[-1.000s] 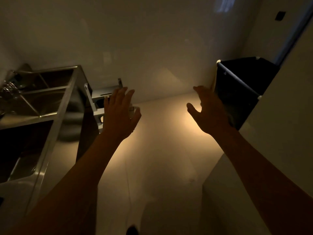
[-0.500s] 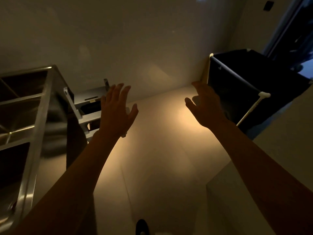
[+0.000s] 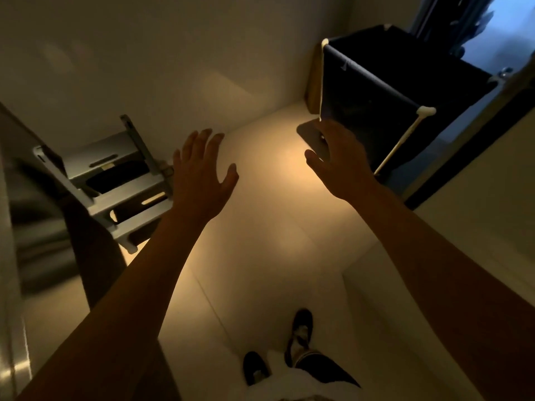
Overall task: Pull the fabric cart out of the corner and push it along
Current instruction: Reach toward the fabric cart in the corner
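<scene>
The fabric cart point(image 3: 373, 91) is a dark cloth bin on a white tube frame, standing in the far right corner against the pale wall. My right hand point(image 3: 338, 160) reaches toward its near lower side with fingers spread, just short of the cloth and holding nothing. My left hand point(image 3: 199, 175) is raised over the floor in the middle, fingers apart and empty, well left of the cart. The room is dim.
A grey folding step stool point(image 3: 121, 180) leans at the left, next to a steel unit point(image 3: 34, 227). A pale cabinet or wall point(image 3: 477, 215) flanks the right. A doorway point(image 3: 492, 27) opens behind the cart. My feet point(image 3: 298, 334) stand on the lit floor.
The view has swung right and tilted down, bringing the cart closer and my feet into sight. My right hand has drawn nearer the cart's lower front corner. The steel sink has left the view.
</scene>
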A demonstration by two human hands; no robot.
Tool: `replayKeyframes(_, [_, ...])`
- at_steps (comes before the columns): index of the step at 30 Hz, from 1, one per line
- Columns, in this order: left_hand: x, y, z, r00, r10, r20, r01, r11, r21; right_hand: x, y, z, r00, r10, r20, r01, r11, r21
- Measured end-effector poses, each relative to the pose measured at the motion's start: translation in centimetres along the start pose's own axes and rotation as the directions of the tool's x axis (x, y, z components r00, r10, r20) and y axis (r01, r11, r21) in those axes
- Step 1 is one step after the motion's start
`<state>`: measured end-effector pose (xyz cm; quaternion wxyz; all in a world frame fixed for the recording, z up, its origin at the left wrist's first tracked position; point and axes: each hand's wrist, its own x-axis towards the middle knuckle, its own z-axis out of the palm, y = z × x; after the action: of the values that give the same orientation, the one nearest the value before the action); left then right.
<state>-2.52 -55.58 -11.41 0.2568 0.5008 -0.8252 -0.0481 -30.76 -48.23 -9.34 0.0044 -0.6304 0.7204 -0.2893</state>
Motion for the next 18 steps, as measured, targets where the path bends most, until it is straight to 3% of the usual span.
replayKeyframes(18, [14.8,3.1,10.6,0.987,0.112,0.118,-0.115,0.993,0.02,9.7,11.1,3.8,0.993,0.117,0.019,-0.117,0.993,-0.007])
